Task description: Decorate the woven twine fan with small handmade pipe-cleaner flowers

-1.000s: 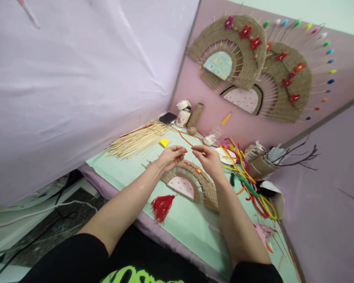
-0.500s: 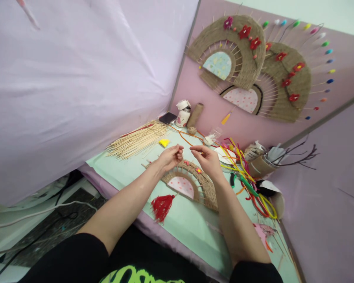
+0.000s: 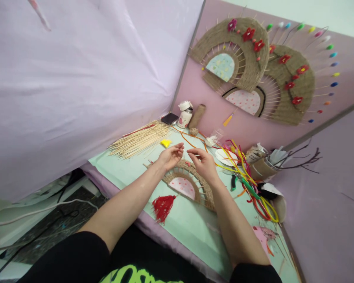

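My left hand (image 3: 171, 156) hovers over the decorated fan on the table, palm partly turned up and its loosely curled fingers apart. Nothing shows in it. Facing it across a small gap is my right hand (image 3: 203, 160), thumb and fingertips brought close together. Anything between those tips is too small to make out. Beneath both hands lies the half-round fan (image 3: 172, 173), wound with brown twine, with a pink dotted half-disc (image 3: 181, 187) at its centre and small flowers near the top, partly covered by my right hand. A red tassel (image 3: 163, 208) lies at its lower edge.
Bamboo sticks (image 3: 135, 142) lie back left beside a small yellow packet (image 3: 165, 143). Behind stand a jar (image 3: 184, 117) and a twine cone (image 3: 198, 116). Pipe cleaners (image 3: 264, 206), green-handled pliers (image 3: 249, 188) and a cardboard holder (image 3: 261, 169) with twigs are right. Finished fans (image 3: 244, 67) hang behind.
My left fingers have loosened from a closed curl and straightened somewhat. My right hand has shifted slightly left and down, covering a flower on the fan. The view has tilted a little.
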### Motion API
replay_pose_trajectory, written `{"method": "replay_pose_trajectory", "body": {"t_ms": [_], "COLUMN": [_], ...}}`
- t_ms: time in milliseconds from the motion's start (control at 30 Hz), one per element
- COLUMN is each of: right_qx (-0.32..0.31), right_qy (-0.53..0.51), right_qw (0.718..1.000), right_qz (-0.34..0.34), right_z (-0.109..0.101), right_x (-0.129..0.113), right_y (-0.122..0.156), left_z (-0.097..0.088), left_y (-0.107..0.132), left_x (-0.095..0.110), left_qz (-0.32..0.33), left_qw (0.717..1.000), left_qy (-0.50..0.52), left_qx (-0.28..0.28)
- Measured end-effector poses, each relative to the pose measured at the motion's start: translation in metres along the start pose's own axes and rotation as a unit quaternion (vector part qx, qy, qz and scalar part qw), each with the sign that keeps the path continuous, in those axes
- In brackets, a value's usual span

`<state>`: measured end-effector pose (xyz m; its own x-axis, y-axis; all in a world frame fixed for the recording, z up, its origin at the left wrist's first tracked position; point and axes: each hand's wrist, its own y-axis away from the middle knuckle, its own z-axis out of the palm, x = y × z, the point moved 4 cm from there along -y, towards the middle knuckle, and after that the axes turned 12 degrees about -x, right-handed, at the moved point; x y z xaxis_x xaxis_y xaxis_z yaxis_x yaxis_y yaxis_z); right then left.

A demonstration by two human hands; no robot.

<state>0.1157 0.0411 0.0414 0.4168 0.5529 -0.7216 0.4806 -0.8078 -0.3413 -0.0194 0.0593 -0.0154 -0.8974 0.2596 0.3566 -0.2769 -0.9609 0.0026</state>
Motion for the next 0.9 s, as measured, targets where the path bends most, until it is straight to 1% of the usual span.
{"method": "replay_pose_trajectory", "body": {"t_ms": [133,267,333,400,467,567,633,733,800,900], "right_qx": [-0.007,-0.020,-0.021,-0.014,-0.009,-0.020,-0.037,-0.062,-0.087,-0.111], "right_qy": [0.008,0.020,0.041,0.099,0.184,0.293,0.335,0.353,0.345,0.334], "right_qw": [1.000,0.999,0.998,0.991,0.977,0.951,0.938,0.930,0.929,0.929], "right_qz": [-0.017,-0.031,-0.051,-0.087,-0.110,-0.096,-0.082,-0.082,-0.099,-0.115], "right_z": [0.003,0.006,0.007,0.010,0.016,0.027,0.034,0.044,0.048,0.048], "right_x": [-0.001,0.001,0.000,-0.003,-0.006,-0.004,-0.002,-0.001,-0.002,-0.001], "right_y": [0.000,0.000,0.000,0.001,0.002,0.004,0.006,0.008,0.009,0.008], "left_z": [0.001,0.002,0.004,0.006,0.007,0.008,0.008,0.009,0.009,0.009], "left_y": [0.001,0.002,0.004,0.005,0.006,0.006,0.006,0.008,0.010,0.012], "left_x": [0.001,0.004,0.006,0.008,0.009,0.009,0.008,0.007,0.009,0.016], "left_qz": [0.001,0.022,0.028,0.032,0.032,0.035,0.039,0.033,0.029,0.055], "left_qw": [1.000,1.000,0.999,0.999,0.998,0.996,0.994,0.993,0.994,0.994], "left_qy": [0.015,-0.002,-0.007,-0.008,-0.013,-0.013,-0.013,-0.031,-0.048,-0.059], "left_qx": [-0.025,-0.014,-0.016,-0.034,-0.058,-0.084,-0.098,-0.105,-0.096,-0.076]}}
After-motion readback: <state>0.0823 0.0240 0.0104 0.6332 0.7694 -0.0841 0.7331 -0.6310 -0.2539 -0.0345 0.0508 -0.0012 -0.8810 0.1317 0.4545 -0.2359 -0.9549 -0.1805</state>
